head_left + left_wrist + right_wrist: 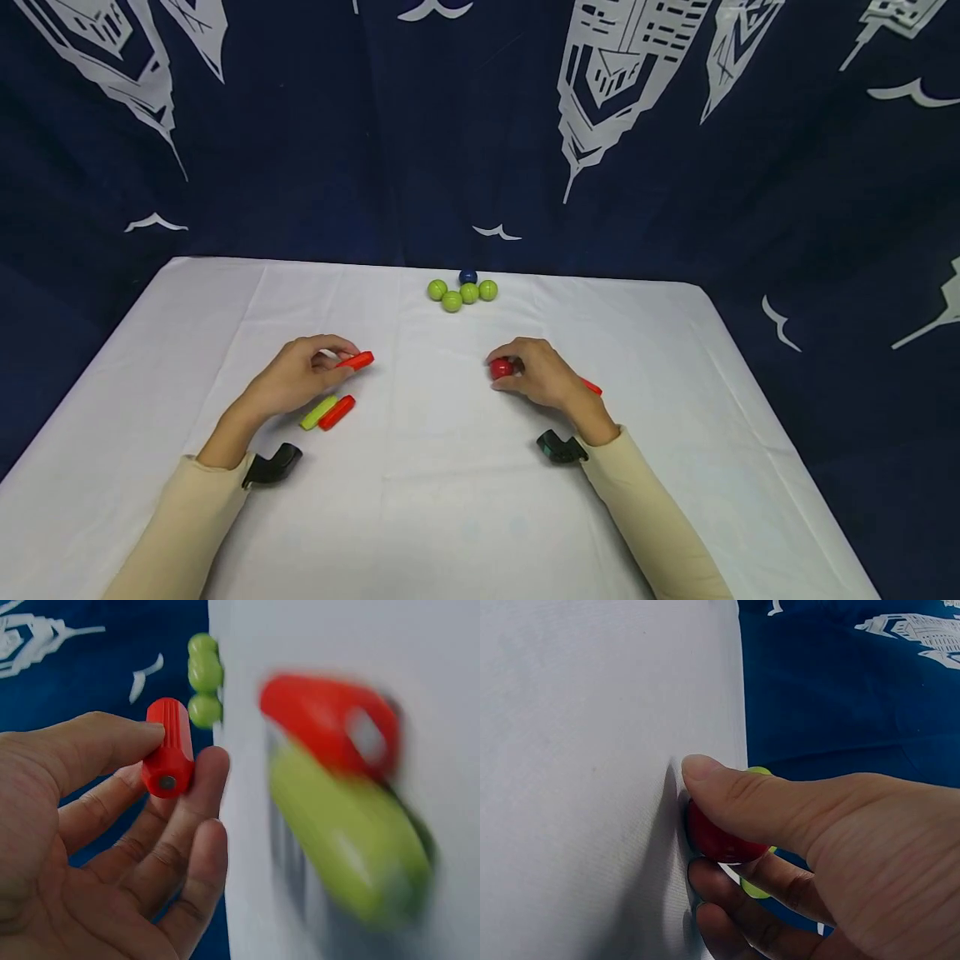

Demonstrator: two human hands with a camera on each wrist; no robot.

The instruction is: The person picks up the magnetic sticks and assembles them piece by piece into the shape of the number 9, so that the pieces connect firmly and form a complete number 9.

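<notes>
Left hand (296,377) pinches a red, ribbed, plastic-looking cylinder (357,360) above the white fabric tablecloth (420,517); right hand (543,372), fingers curled, holds a glossy, red, plastic-looking ball (500,368) near the tablecloth, and a slackened grip could let that ball roll away.

The right hand (832,840) grips a red ball (724,841) between thumb and fingers at the white tabletop (577,750). Beyond it, near the tabletop's far edge, green shapes (755,889) peek out, probably balls, though mostly hidden. Past that edge hangs blue fabric (817,697) with white printing (911,631).
</notes>
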